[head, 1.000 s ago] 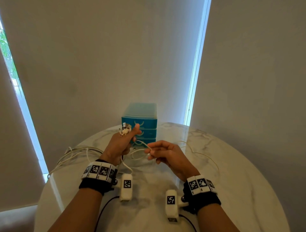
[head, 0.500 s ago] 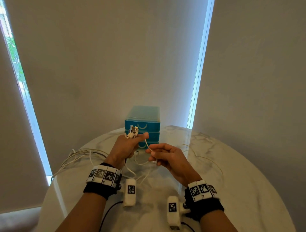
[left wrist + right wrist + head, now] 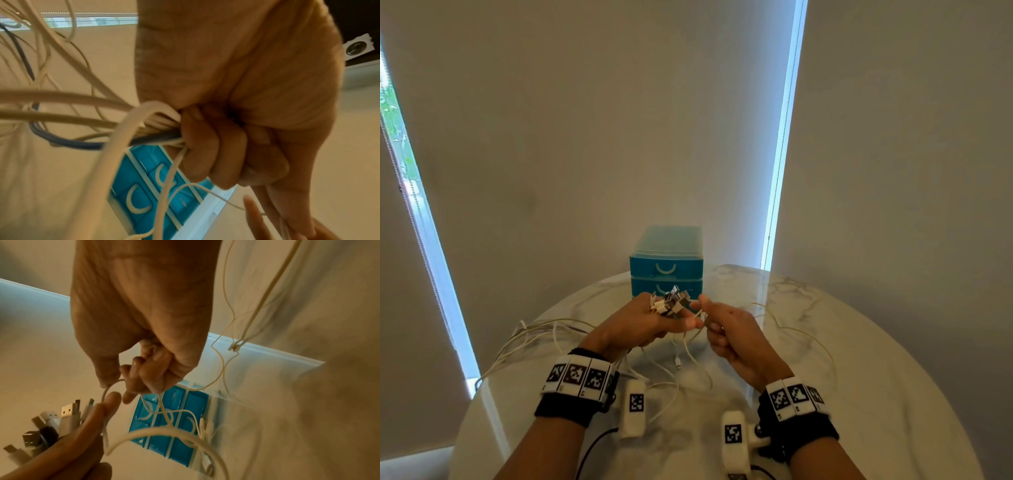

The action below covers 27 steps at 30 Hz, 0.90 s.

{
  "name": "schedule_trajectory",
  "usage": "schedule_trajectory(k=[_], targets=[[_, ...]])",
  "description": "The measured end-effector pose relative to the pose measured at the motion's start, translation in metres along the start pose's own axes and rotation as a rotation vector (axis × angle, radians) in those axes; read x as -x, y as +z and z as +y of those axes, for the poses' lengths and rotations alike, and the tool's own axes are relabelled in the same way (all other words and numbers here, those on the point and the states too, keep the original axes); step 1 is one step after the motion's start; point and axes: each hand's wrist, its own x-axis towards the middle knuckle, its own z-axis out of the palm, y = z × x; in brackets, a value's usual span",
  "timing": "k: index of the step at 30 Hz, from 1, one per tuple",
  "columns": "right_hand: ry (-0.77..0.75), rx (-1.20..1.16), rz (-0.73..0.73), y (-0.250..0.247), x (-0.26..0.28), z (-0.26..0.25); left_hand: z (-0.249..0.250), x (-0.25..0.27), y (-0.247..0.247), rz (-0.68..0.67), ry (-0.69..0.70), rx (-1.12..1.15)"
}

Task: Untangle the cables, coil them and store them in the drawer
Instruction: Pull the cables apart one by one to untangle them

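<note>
My left hand (image 3: 650, 325) (image 3: 222, 154) is raised above the table and grips a bundle of cables, mostly white with one dark blue (image 3: 86, 144). Their plug ends (image 3: 670, 303) (image 3: 51, 423) stick up out of the fist. My right hand (image 3: 722, 330) (image 3: 131, 381) is close beside it, to the right, and pinches a thin white cable (image 3: 107, 391) between thumb and fingers. Loops of white cable (image 3: 534, 337) trail down onto the marble table (image 3: 859, 394). The blue drawer unit (image 3: 667, 262) stands behind the hands with the drawers I can see closed.
The round table's edge curves close on both sides. Slack cable lies to the left and a thin strand (image 3: 801, 334) arcs to the right of my hands. Grey blinds hang behind, with a bright window gap (image 3: 782, 137) beside the drawer unit.
Both hands have risen and come together. The right hand now pinches the thin cable right next to the left thumb. The bundle of plugs is higher in front of the drawers.
</note>
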Motion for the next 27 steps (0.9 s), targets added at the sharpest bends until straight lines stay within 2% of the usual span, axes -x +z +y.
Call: schedule_trajectory(k=[5,9,14,17,23,25,27], targets=[[-0.22,-0.11,0.144,-0.001,0.0,-0.007,0.002,-0.001,0.0,0.025,-0.006,-0.01],[-0.374,-0.251,0.177,-0.003,0.002,-0.021,0.002,0.003,-0.006,0.023,-0.005,0.017],[-0.405,-0.167,0.394,-0.013,0.004,-0.03,-0.001,-0.002,-0.002,0.178,-0.017,0.082],[-0.402,-0.311,0.594,-0.028,-0.002,-0.028,-0.003,-0.004,-0.003,0.342,0.02,0.198],[-0.293,-0.586,1.057,-0.08,-0.01,-0.035,0.001,0.001,-0.033,0.832,0.068,0.724],[-0.357,-0.619,1.163,-0.073,-0.023,-0.047,0.004,0.003,-0.037,0.961,0.143,0.809],[-0.47,-0.642,1.145,-0.036,-0.045,-0.074,0.004,0.003,-0.035,1.006,0.232,0.824]])
